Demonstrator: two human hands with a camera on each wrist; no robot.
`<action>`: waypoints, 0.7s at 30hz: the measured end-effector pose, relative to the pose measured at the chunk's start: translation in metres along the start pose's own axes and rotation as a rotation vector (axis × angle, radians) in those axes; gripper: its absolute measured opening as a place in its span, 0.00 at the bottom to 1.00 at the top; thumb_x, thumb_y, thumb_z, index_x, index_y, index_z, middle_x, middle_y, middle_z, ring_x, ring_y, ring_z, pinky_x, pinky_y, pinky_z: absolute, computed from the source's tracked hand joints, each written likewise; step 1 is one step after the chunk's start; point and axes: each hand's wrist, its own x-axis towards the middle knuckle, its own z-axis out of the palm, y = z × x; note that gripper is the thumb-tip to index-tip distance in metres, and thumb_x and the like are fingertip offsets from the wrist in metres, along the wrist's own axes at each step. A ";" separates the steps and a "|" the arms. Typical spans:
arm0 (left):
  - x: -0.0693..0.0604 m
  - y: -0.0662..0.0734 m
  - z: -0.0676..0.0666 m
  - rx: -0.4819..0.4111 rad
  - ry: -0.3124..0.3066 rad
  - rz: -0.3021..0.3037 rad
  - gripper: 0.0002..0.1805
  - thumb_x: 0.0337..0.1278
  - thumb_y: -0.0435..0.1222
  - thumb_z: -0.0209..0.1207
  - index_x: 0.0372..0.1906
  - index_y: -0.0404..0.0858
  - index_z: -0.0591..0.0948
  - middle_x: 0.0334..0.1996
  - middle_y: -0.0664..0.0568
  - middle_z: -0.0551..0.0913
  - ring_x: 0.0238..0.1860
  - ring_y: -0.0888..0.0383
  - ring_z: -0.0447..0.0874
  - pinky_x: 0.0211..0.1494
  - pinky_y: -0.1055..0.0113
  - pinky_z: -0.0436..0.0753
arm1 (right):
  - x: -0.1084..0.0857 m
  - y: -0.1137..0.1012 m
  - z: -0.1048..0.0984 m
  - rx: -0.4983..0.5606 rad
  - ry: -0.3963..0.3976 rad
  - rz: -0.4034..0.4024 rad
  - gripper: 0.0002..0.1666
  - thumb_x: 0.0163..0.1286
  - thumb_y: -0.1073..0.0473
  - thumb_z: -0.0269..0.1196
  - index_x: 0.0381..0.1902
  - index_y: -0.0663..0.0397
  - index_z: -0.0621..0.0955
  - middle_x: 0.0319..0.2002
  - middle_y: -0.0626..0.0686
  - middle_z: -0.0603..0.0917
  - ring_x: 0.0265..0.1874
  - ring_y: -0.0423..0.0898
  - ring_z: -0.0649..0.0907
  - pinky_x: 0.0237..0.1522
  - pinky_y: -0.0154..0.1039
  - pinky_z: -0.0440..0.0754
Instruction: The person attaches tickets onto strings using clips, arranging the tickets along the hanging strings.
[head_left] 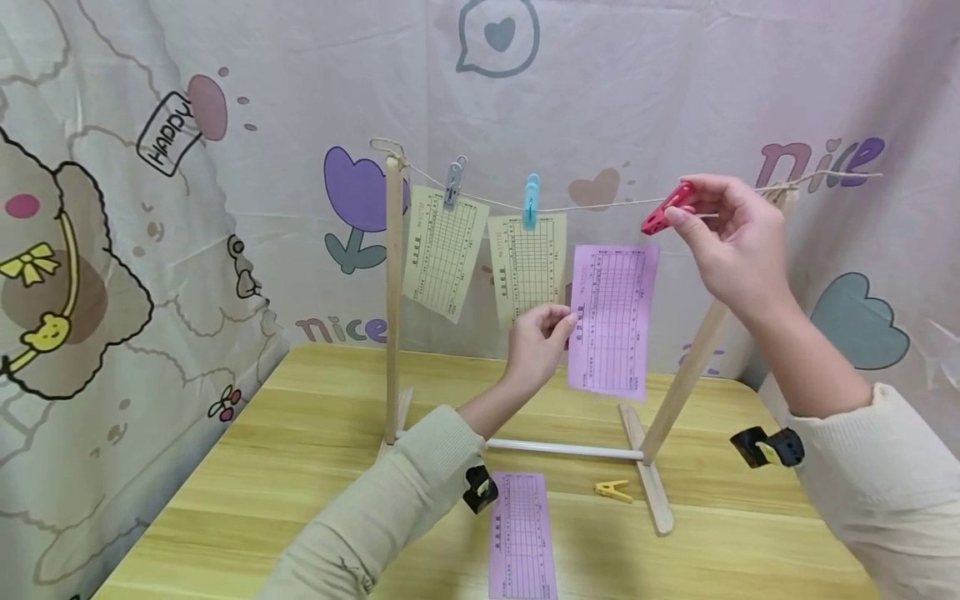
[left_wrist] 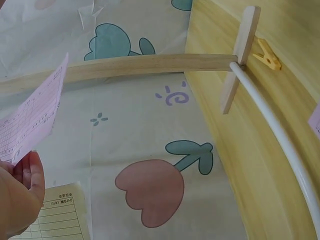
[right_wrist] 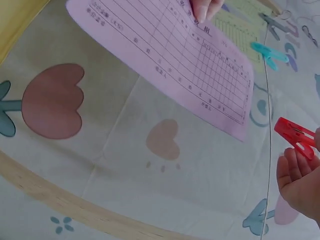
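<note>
Head view: pink slip (head_left: 613, 325) pinched at edge, right of left hand (head_left: 538, 343).

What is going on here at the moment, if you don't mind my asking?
A person's left hand holds a pink slip by its side edge, just below a string tied between two wooden posts. The right hand pinches a red clothespin near the string; that slip is not yet clipped. One yellow slip hangs from a gray clothespin, another yellow slip from a light blue clothespin. A second pink slip and a yellow clothespin lie on the table.
</note>
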 end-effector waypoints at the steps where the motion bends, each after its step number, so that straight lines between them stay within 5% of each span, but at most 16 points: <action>1: 0.001 0.000 0.001 0.004 0.002 0.002 0.08 0.59 0.31 0.56 0.39 0.29 0.80 0.35 0.40 0.85 0.29 0.59 0.81 0.33 0.74 0.83 | 0.003 -0.001 0.000 -0.014 -0.004 -0.006 0.18 0.61 0.65 0.62 0.50 0.63 0.77 0.33 0.33 0.79 0.34 0.32 0.78 0.39 0.18 0.75; 21: 0.008 0.008 0.006 -0.005 0.016 0.016 0.08 0.59 0.30 0.56 0.40 0.29 0.80 0.35 0.39 0.85 0.28 0.60 0.81 0.31 0.75 0.82 | 0.032 -0.018 0.006 -0.201 -0.055 -0.072 0.16 0.61 0.63 0.63 0.46 0.64 0.79 0.29 0.27 0.74 0.31 0.26 0.76 0.39 0.18 0.71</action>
